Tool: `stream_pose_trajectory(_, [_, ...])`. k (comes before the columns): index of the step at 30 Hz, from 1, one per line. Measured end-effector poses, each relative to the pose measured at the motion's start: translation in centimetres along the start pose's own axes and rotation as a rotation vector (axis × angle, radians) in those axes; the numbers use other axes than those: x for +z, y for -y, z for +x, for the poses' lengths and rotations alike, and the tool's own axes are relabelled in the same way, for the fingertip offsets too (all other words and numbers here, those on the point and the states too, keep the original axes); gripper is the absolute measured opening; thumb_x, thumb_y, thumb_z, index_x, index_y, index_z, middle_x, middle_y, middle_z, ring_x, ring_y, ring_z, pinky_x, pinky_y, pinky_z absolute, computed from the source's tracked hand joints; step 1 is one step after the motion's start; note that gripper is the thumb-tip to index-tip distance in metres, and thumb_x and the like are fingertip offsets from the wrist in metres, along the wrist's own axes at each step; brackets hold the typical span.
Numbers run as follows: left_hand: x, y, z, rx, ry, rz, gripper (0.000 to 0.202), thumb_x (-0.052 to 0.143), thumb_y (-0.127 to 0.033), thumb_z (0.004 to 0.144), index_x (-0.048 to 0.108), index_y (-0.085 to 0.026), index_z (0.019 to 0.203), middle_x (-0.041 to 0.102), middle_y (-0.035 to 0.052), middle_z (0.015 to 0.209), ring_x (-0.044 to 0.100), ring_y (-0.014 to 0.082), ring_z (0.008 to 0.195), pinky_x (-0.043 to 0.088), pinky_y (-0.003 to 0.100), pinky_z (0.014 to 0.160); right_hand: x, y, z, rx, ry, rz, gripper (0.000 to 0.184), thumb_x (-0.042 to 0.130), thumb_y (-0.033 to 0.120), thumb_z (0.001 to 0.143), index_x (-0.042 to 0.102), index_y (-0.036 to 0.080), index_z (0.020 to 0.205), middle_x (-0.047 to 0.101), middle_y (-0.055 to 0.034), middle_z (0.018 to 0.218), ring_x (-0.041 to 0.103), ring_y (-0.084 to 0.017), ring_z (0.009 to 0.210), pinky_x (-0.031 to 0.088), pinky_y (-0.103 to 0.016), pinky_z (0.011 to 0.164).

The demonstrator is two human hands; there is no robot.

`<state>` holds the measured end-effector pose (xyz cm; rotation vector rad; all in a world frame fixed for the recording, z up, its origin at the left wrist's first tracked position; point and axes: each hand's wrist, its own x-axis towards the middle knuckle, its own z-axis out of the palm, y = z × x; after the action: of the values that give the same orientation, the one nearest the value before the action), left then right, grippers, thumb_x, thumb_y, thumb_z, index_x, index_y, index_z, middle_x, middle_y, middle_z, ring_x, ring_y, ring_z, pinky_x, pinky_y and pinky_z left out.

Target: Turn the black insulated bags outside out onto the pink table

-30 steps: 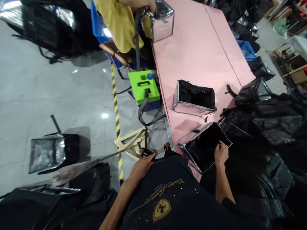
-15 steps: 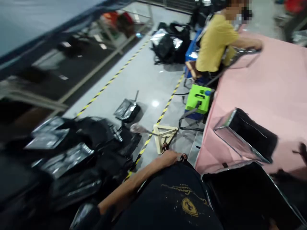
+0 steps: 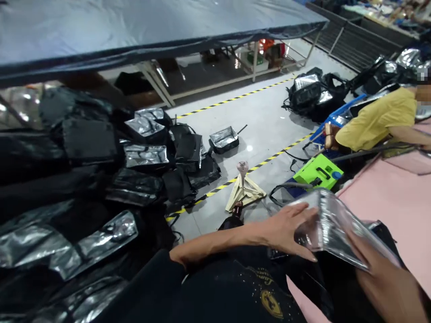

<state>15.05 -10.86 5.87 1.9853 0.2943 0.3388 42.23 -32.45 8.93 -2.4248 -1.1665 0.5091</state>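
A black bag with silver foil lining and a clear plastic side (image 3: 332,226) is held up in front of me at the pink table's edge. My left hand (image 3: 286,229) has its fingers and thumb spread at the bag's left end, fingertips by the clear plastic. On the other side, my right hand (image 3: 387,273) grips the bag, its fingers stretched along the foil; the thumb is hidden. The bag's black lower part hangs beneath both hands.
Black foil-lined bags (image 3: 146,154) lie heaped on my left, with one small bag (image 3: 224,140) apart on the floor. A cream triangular stand (image 3: 247,195) is by my foot. Beyond the pink table (image 3: 380,188) are a green box (image 3: 318,172) and a person in yellow (image 3: 377,119).
My view has swung to the right. My left hand has come up from beside my body to the bag, and my right hand has come into view with the bag raised.
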Motion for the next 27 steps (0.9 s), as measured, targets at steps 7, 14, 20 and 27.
stream_pose_trajectory(7, [-4.3,4.1,-8.8,-0.214,-0.642,0.176,0.112,0.063,-0.001,0.082,0.028,-0.031,0.184,0.053,0.0081,0.178,0.058,0.0305,0.160,0.050,0.046,0.133,6.7,18.1,9.5,-0.897,0.255,-0.132,0.067,0.048,0.012,0.098,0.068,0.029,0.161,0.078,-0.0050,0.150,0.077,-0.027,0.132,0.063,-0.044,0.115])
stream_pose_trajectory(14, [-7.2,5.6,-12.8,-0.533,-0.946,0.066,0.087,0.062,-0.001,0.082,0.066,-0.032,0.164,0.078,0.0030,0.150,0.078,0.0294,0.134,0.065,0.036,0.109,16.7,22.8,7.3,-1.011,0.051,-0.028,0.073,0.040,0.001,0.098,0.060,0.022,0.165,0.070,-0.0102,0.159,0.064,-0.028,0.150,0.052,-0.051,0.128])
stream_pose_trajectory(20, [-11.9,8.9,-10.8,-0.445,-0.855,0.002,0.067,0.067,-0.005,0.083,0.081,-0.024,0.145,0.086,0.0071,0.130,0.083,0.0289,0.122,0.065,0.036,0.101,20.7,23.8,9.3,-0.889,-0.122,-0.064,0.037,0.045,0.020,0.116,0.071,0.021,0.142,0.080,-0.0152,0.127,0.074,-0.031,0.118,0.056,-0.049,0.110])
stream_pose_trajectory(27, [-17.5,15.2,-9.2,-0.346,-0.896,0.118,0.058,0.067,-0.005,0.079,0.088,-0.022,0.130,0.089,0.0063,0.118,0.085,0.0202,0.096,0.064,0.025,0.084,21.4,28.7,18.4,-0.945,0.166,-0.186,0.039,0.046,0.027,0.117,0.070,0.020,0.147,0.084,-0.0120,0.118,0.077,-0.025,0.099,0.053,-0.033,0.091])
